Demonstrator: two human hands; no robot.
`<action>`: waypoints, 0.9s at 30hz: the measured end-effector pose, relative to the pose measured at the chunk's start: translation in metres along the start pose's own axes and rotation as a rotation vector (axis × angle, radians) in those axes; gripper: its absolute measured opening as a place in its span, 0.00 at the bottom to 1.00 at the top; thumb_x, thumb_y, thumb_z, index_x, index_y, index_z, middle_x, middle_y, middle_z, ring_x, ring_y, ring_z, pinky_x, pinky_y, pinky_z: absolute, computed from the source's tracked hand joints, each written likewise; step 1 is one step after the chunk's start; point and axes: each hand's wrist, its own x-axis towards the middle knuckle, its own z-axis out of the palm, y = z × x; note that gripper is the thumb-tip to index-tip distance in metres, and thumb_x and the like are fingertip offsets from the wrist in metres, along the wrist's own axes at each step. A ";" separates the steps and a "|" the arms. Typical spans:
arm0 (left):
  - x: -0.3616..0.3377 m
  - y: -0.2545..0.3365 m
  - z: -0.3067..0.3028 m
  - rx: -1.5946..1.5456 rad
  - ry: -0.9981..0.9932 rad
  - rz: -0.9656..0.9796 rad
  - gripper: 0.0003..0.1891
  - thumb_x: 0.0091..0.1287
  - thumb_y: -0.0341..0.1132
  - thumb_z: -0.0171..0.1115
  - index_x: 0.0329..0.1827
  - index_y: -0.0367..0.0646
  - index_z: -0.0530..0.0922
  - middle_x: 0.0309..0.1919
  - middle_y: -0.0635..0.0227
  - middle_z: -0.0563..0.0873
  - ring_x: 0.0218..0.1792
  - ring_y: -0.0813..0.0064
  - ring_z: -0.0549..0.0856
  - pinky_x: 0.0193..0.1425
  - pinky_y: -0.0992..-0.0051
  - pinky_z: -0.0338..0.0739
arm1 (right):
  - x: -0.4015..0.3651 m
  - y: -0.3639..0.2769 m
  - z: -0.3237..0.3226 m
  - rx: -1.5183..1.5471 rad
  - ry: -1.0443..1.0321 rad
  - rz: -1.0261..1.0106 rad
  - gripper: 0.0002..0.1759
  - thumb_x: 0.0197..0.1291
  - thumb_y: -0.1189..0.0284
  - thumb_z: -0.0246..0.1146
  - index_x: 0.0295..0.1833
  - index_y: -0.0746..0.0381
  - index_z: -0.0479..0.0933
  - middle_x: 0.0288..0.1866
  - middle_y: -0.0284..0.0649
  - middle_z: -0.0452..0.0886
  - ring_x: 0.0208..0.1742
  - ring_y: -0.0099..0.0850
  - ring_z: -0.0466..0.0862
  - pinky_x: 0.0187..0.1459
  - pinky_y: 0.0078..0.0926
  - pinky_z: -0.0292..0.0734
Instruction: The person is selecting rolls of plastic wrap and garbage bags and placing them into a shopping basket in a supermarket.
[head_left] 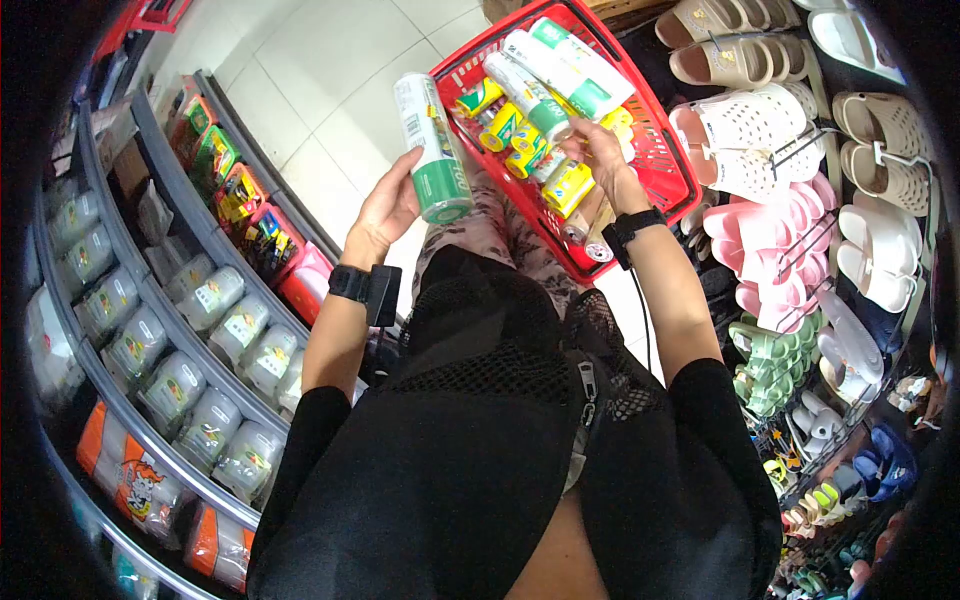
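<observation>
My left hand (pixel 392 200) is closed around a white-and-green roll pack (pixel 430 140) with "100" printed near its lower end. The pack is held over the floor, left of a red shopping basket (pixel 665 140). Inside the basket, my right hand (pixel 598 155) has its fingers curled at the lower end of a similar roll pack (pixel 528 95); part of the grip is hidden. Another such pack (pixel 570 65) lies beside it. Beneath them are several yellow-and-green packages (pixel 525 150) and some cans (pixel 577 232).
On the left, curved shelves hold several clear-wrapped packs of cups (pixel 140 340) and bins of small colourful packets (pixel 240 190). Racks of white clogs (pixel 750 135) and pink slippers (pixel 770 240) stand close on the right. Pale floor tiles (pixel 320 70) lie ahead.
</observation>
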 end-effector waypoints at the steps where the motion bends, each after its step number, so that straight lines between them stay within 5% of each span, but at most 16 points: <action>1: -0.005 0.002 0.002 -0.008 -0.016 0.010 0.22 0.66 0.44 0.57 0.58 0.41 0.69 0.48 0.65 0.81 0.47 0.72 0.81 0.56 0.70 0.73 | -0.002 0.002 0.004 -0.003 0.000 0.001 0.21 0.51 0.64 0.67 0.47 0.66 0.74 0.37 0.41 0.79 0.29 0.27 0.79 0.31 0.21 0.77; 8: 0.004 -0.002 0.000 0.007 -0.038 0.005 0.22 0.66 0.42 0.57 0.59 0.39 0.68 0.50 0.64 0.80 0.50 0.72 0.79 0.58 0.71 0.71 | -0.018 0.010 0.019 0.017 0.035 -0.035 0.17 0.55 0.63 0.63 0.43 0.67 0.76 0.35 0.41 0.79 0.31 0.30 0.81 0.28 0.21 0.79; 11: 0.008 -0.003 0.005 0.033 -0.054 -0.036 0.22 0.66 0.41 0.57 0.59 0.38 0.68 0.50 0.64 0.79 0.50 0.71 0.79 0.58 0.71 0.71 | -0.041 0.033 0.000 -0.327 -0.201 -0.157 0.17 0.61 0.61 0.56 0.44 0.65 0.77 0.33 0.38 0.79 0.27 0.25 0.79 0.25 0.18 0.73; 13: 0.010 -0.001 0.010 0.039 -0.063 -0.064 0.22 0.66 0.41 0.56 0.59 0.38 0.68 0.50 0.63 0.79 0.50 0.71 0.79 0.58 0.70 0.71 | -0.060 0.057 -0.024 -0.124 -0.541 0.057 0.14 0.59 0.63 0.58 0.41 0.63 0.79 0.31 0.35 0.80 0.25 0.23 0.78 0.24 0.16 0.72; 15: 0.011 0.000 0.016 0.048 -0.073 -0.089 0.23 0.66 0.41 0.56 0.59 0.38 0.68 0.50 0.63 0.79 0.50 0.71 0.79 0.58 0.70 0.71 | -0.105 0.049 -0.018 -0.621 -0.496 0.038 0.11 0.57 0.65 0.61 0.38 0.62 0.80 0.28 0.33 0.79 0.24 0.22 0.77 0.24 0.16 0.72; 16: 0.012 0.001 0.019 0.056 -0.079 -0.089 0.23 0.66 0.41 0.56 0.59 0.37 0.68 0.50 0.63 0.79 0.50 0.71 0.79 0.58 0.70 0.71 | -0.118 0.042 -0.019 -0.623 -0.573 0.165 0.11 0.54 0.68 0.64 0.39 0.64 0.80 0.26 0.32 0.79 0.26 0.20 0.77 0.27 0.16 0.72; 20: 0.014 0.010 0.039 0.112 -0.089 -0.100 0.22 0.66 0.41 0.57 0.58 0.37 0.68 0.50 0.63 0.79 0.50 0.71 0.79 0.58 0.71 0.72 | -0.146 0.035 -0.036 -0.618 -0.679 0.053 0.14 0.51 0.71 0.66 0.43 0.66 0.79 0.30 0.32 0.81 0.31 0.20 0.77 0.32 0.17 0.72; 27: 0.017 0.022 0.067 0.223 -0.110 -0.090 0.23 0.65 0.41 0.58 0.58 0.37 0.68 0.49 0.62 0.80 0.50 0.71 0.79 0.57 0.71 0.73 | -0.178 -0.009 -0.050 -0.579 -0.904 0.253 0.21 0.50 0.71 0.68 0.50 0.67 0.75 0.29 0.31 0.79 0.28 0.17 0.77 0.26 0.16 0.72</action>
